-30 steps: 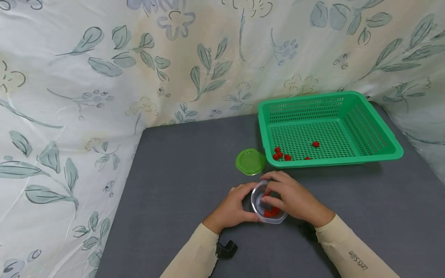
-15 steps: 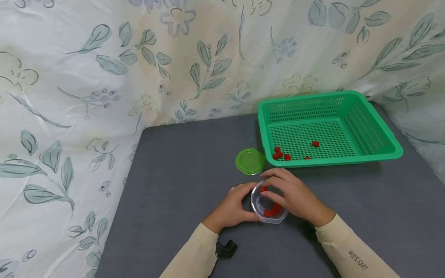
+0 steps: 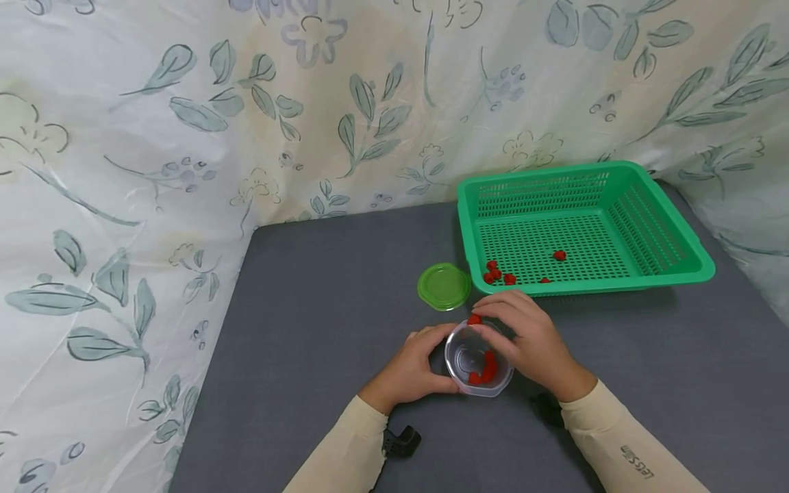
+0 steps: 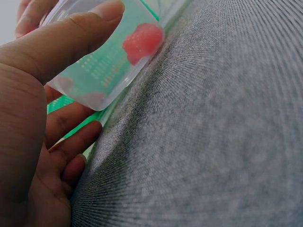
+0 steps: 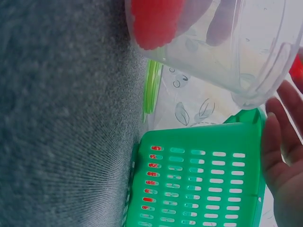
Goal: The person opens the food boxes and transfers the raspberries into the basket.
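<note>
Clear plastic cup (image 3: pixel 477 361), left hand (image 3: pixel 411 370) gripping; right hand (image 3: pixel 531 342) pinches red berry (image 3: pixel 474 319).

A grey cloth-covered table (image 3: pixel 320 287) fills the lower part of the head view. Behind it and along both sides hangs a pale curtain (image 3: pixel 185 137) printed with grey-green leaves and flower outlines. A round green lid (image 3: pixel 444 286) lies flat on the table, just beside the near left corner of a green perforated basket (image 3: pixel 653 226). A small black object (image 3: pixel 401 441) sits near the bottom edge.
</note>
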### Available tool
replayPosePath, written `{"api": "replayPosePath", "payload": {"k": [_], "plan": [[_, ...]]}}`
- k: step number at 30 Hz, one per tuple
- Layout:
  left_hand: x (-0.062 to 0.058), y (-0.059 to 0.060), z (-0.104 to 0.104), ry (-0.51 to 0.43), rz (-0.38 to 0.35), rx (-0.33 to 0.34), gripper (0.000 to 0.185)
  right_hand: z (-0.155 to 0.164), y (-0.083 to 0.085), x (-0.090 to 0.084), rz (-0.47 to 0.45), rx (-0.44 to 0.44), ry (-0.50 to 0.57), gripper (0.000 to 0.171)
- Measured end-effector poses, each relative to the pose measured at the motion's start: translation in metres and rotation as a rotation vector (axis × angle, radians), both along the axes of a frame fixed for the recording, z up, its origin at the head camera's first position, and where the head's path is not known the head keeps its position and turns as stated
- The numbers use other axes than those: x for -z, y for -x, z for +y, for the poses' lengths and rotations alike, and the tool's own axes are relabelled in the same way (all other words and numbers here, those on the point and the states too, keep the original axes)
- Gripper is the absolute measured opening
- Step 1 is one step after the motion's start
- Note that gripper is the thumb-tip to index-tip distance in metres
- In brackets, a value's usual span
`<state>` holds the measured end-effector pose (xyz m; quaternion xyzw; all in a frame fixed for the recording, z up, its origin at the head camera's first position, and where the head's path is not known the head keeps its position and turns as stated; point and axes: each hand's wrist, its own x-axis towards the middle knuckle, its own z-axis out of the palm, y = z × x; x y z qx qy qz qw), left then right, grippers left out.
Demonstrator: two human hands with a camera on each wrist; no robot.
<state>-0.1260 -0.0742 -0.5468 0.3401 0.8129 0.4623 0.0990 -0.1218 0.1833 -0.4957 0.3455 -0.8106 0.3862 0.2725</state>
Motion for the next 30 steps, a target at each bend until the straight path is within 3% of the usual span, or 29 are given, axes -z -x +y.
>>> {"api": "replayPosePath", "payload": {"k": [7,30], "plan": [[0.0,0.0,0.001,-0.007,0.014,-0.001,0.094,0.001,0.004,0.0,0.105,0.085,0.084,0.04],[-0.001,-0.001,0.002,-0.016,0.009,-0.005,0.093,0.011,0.013,0.006,0.152,0.339,0.206,0.048]]}}
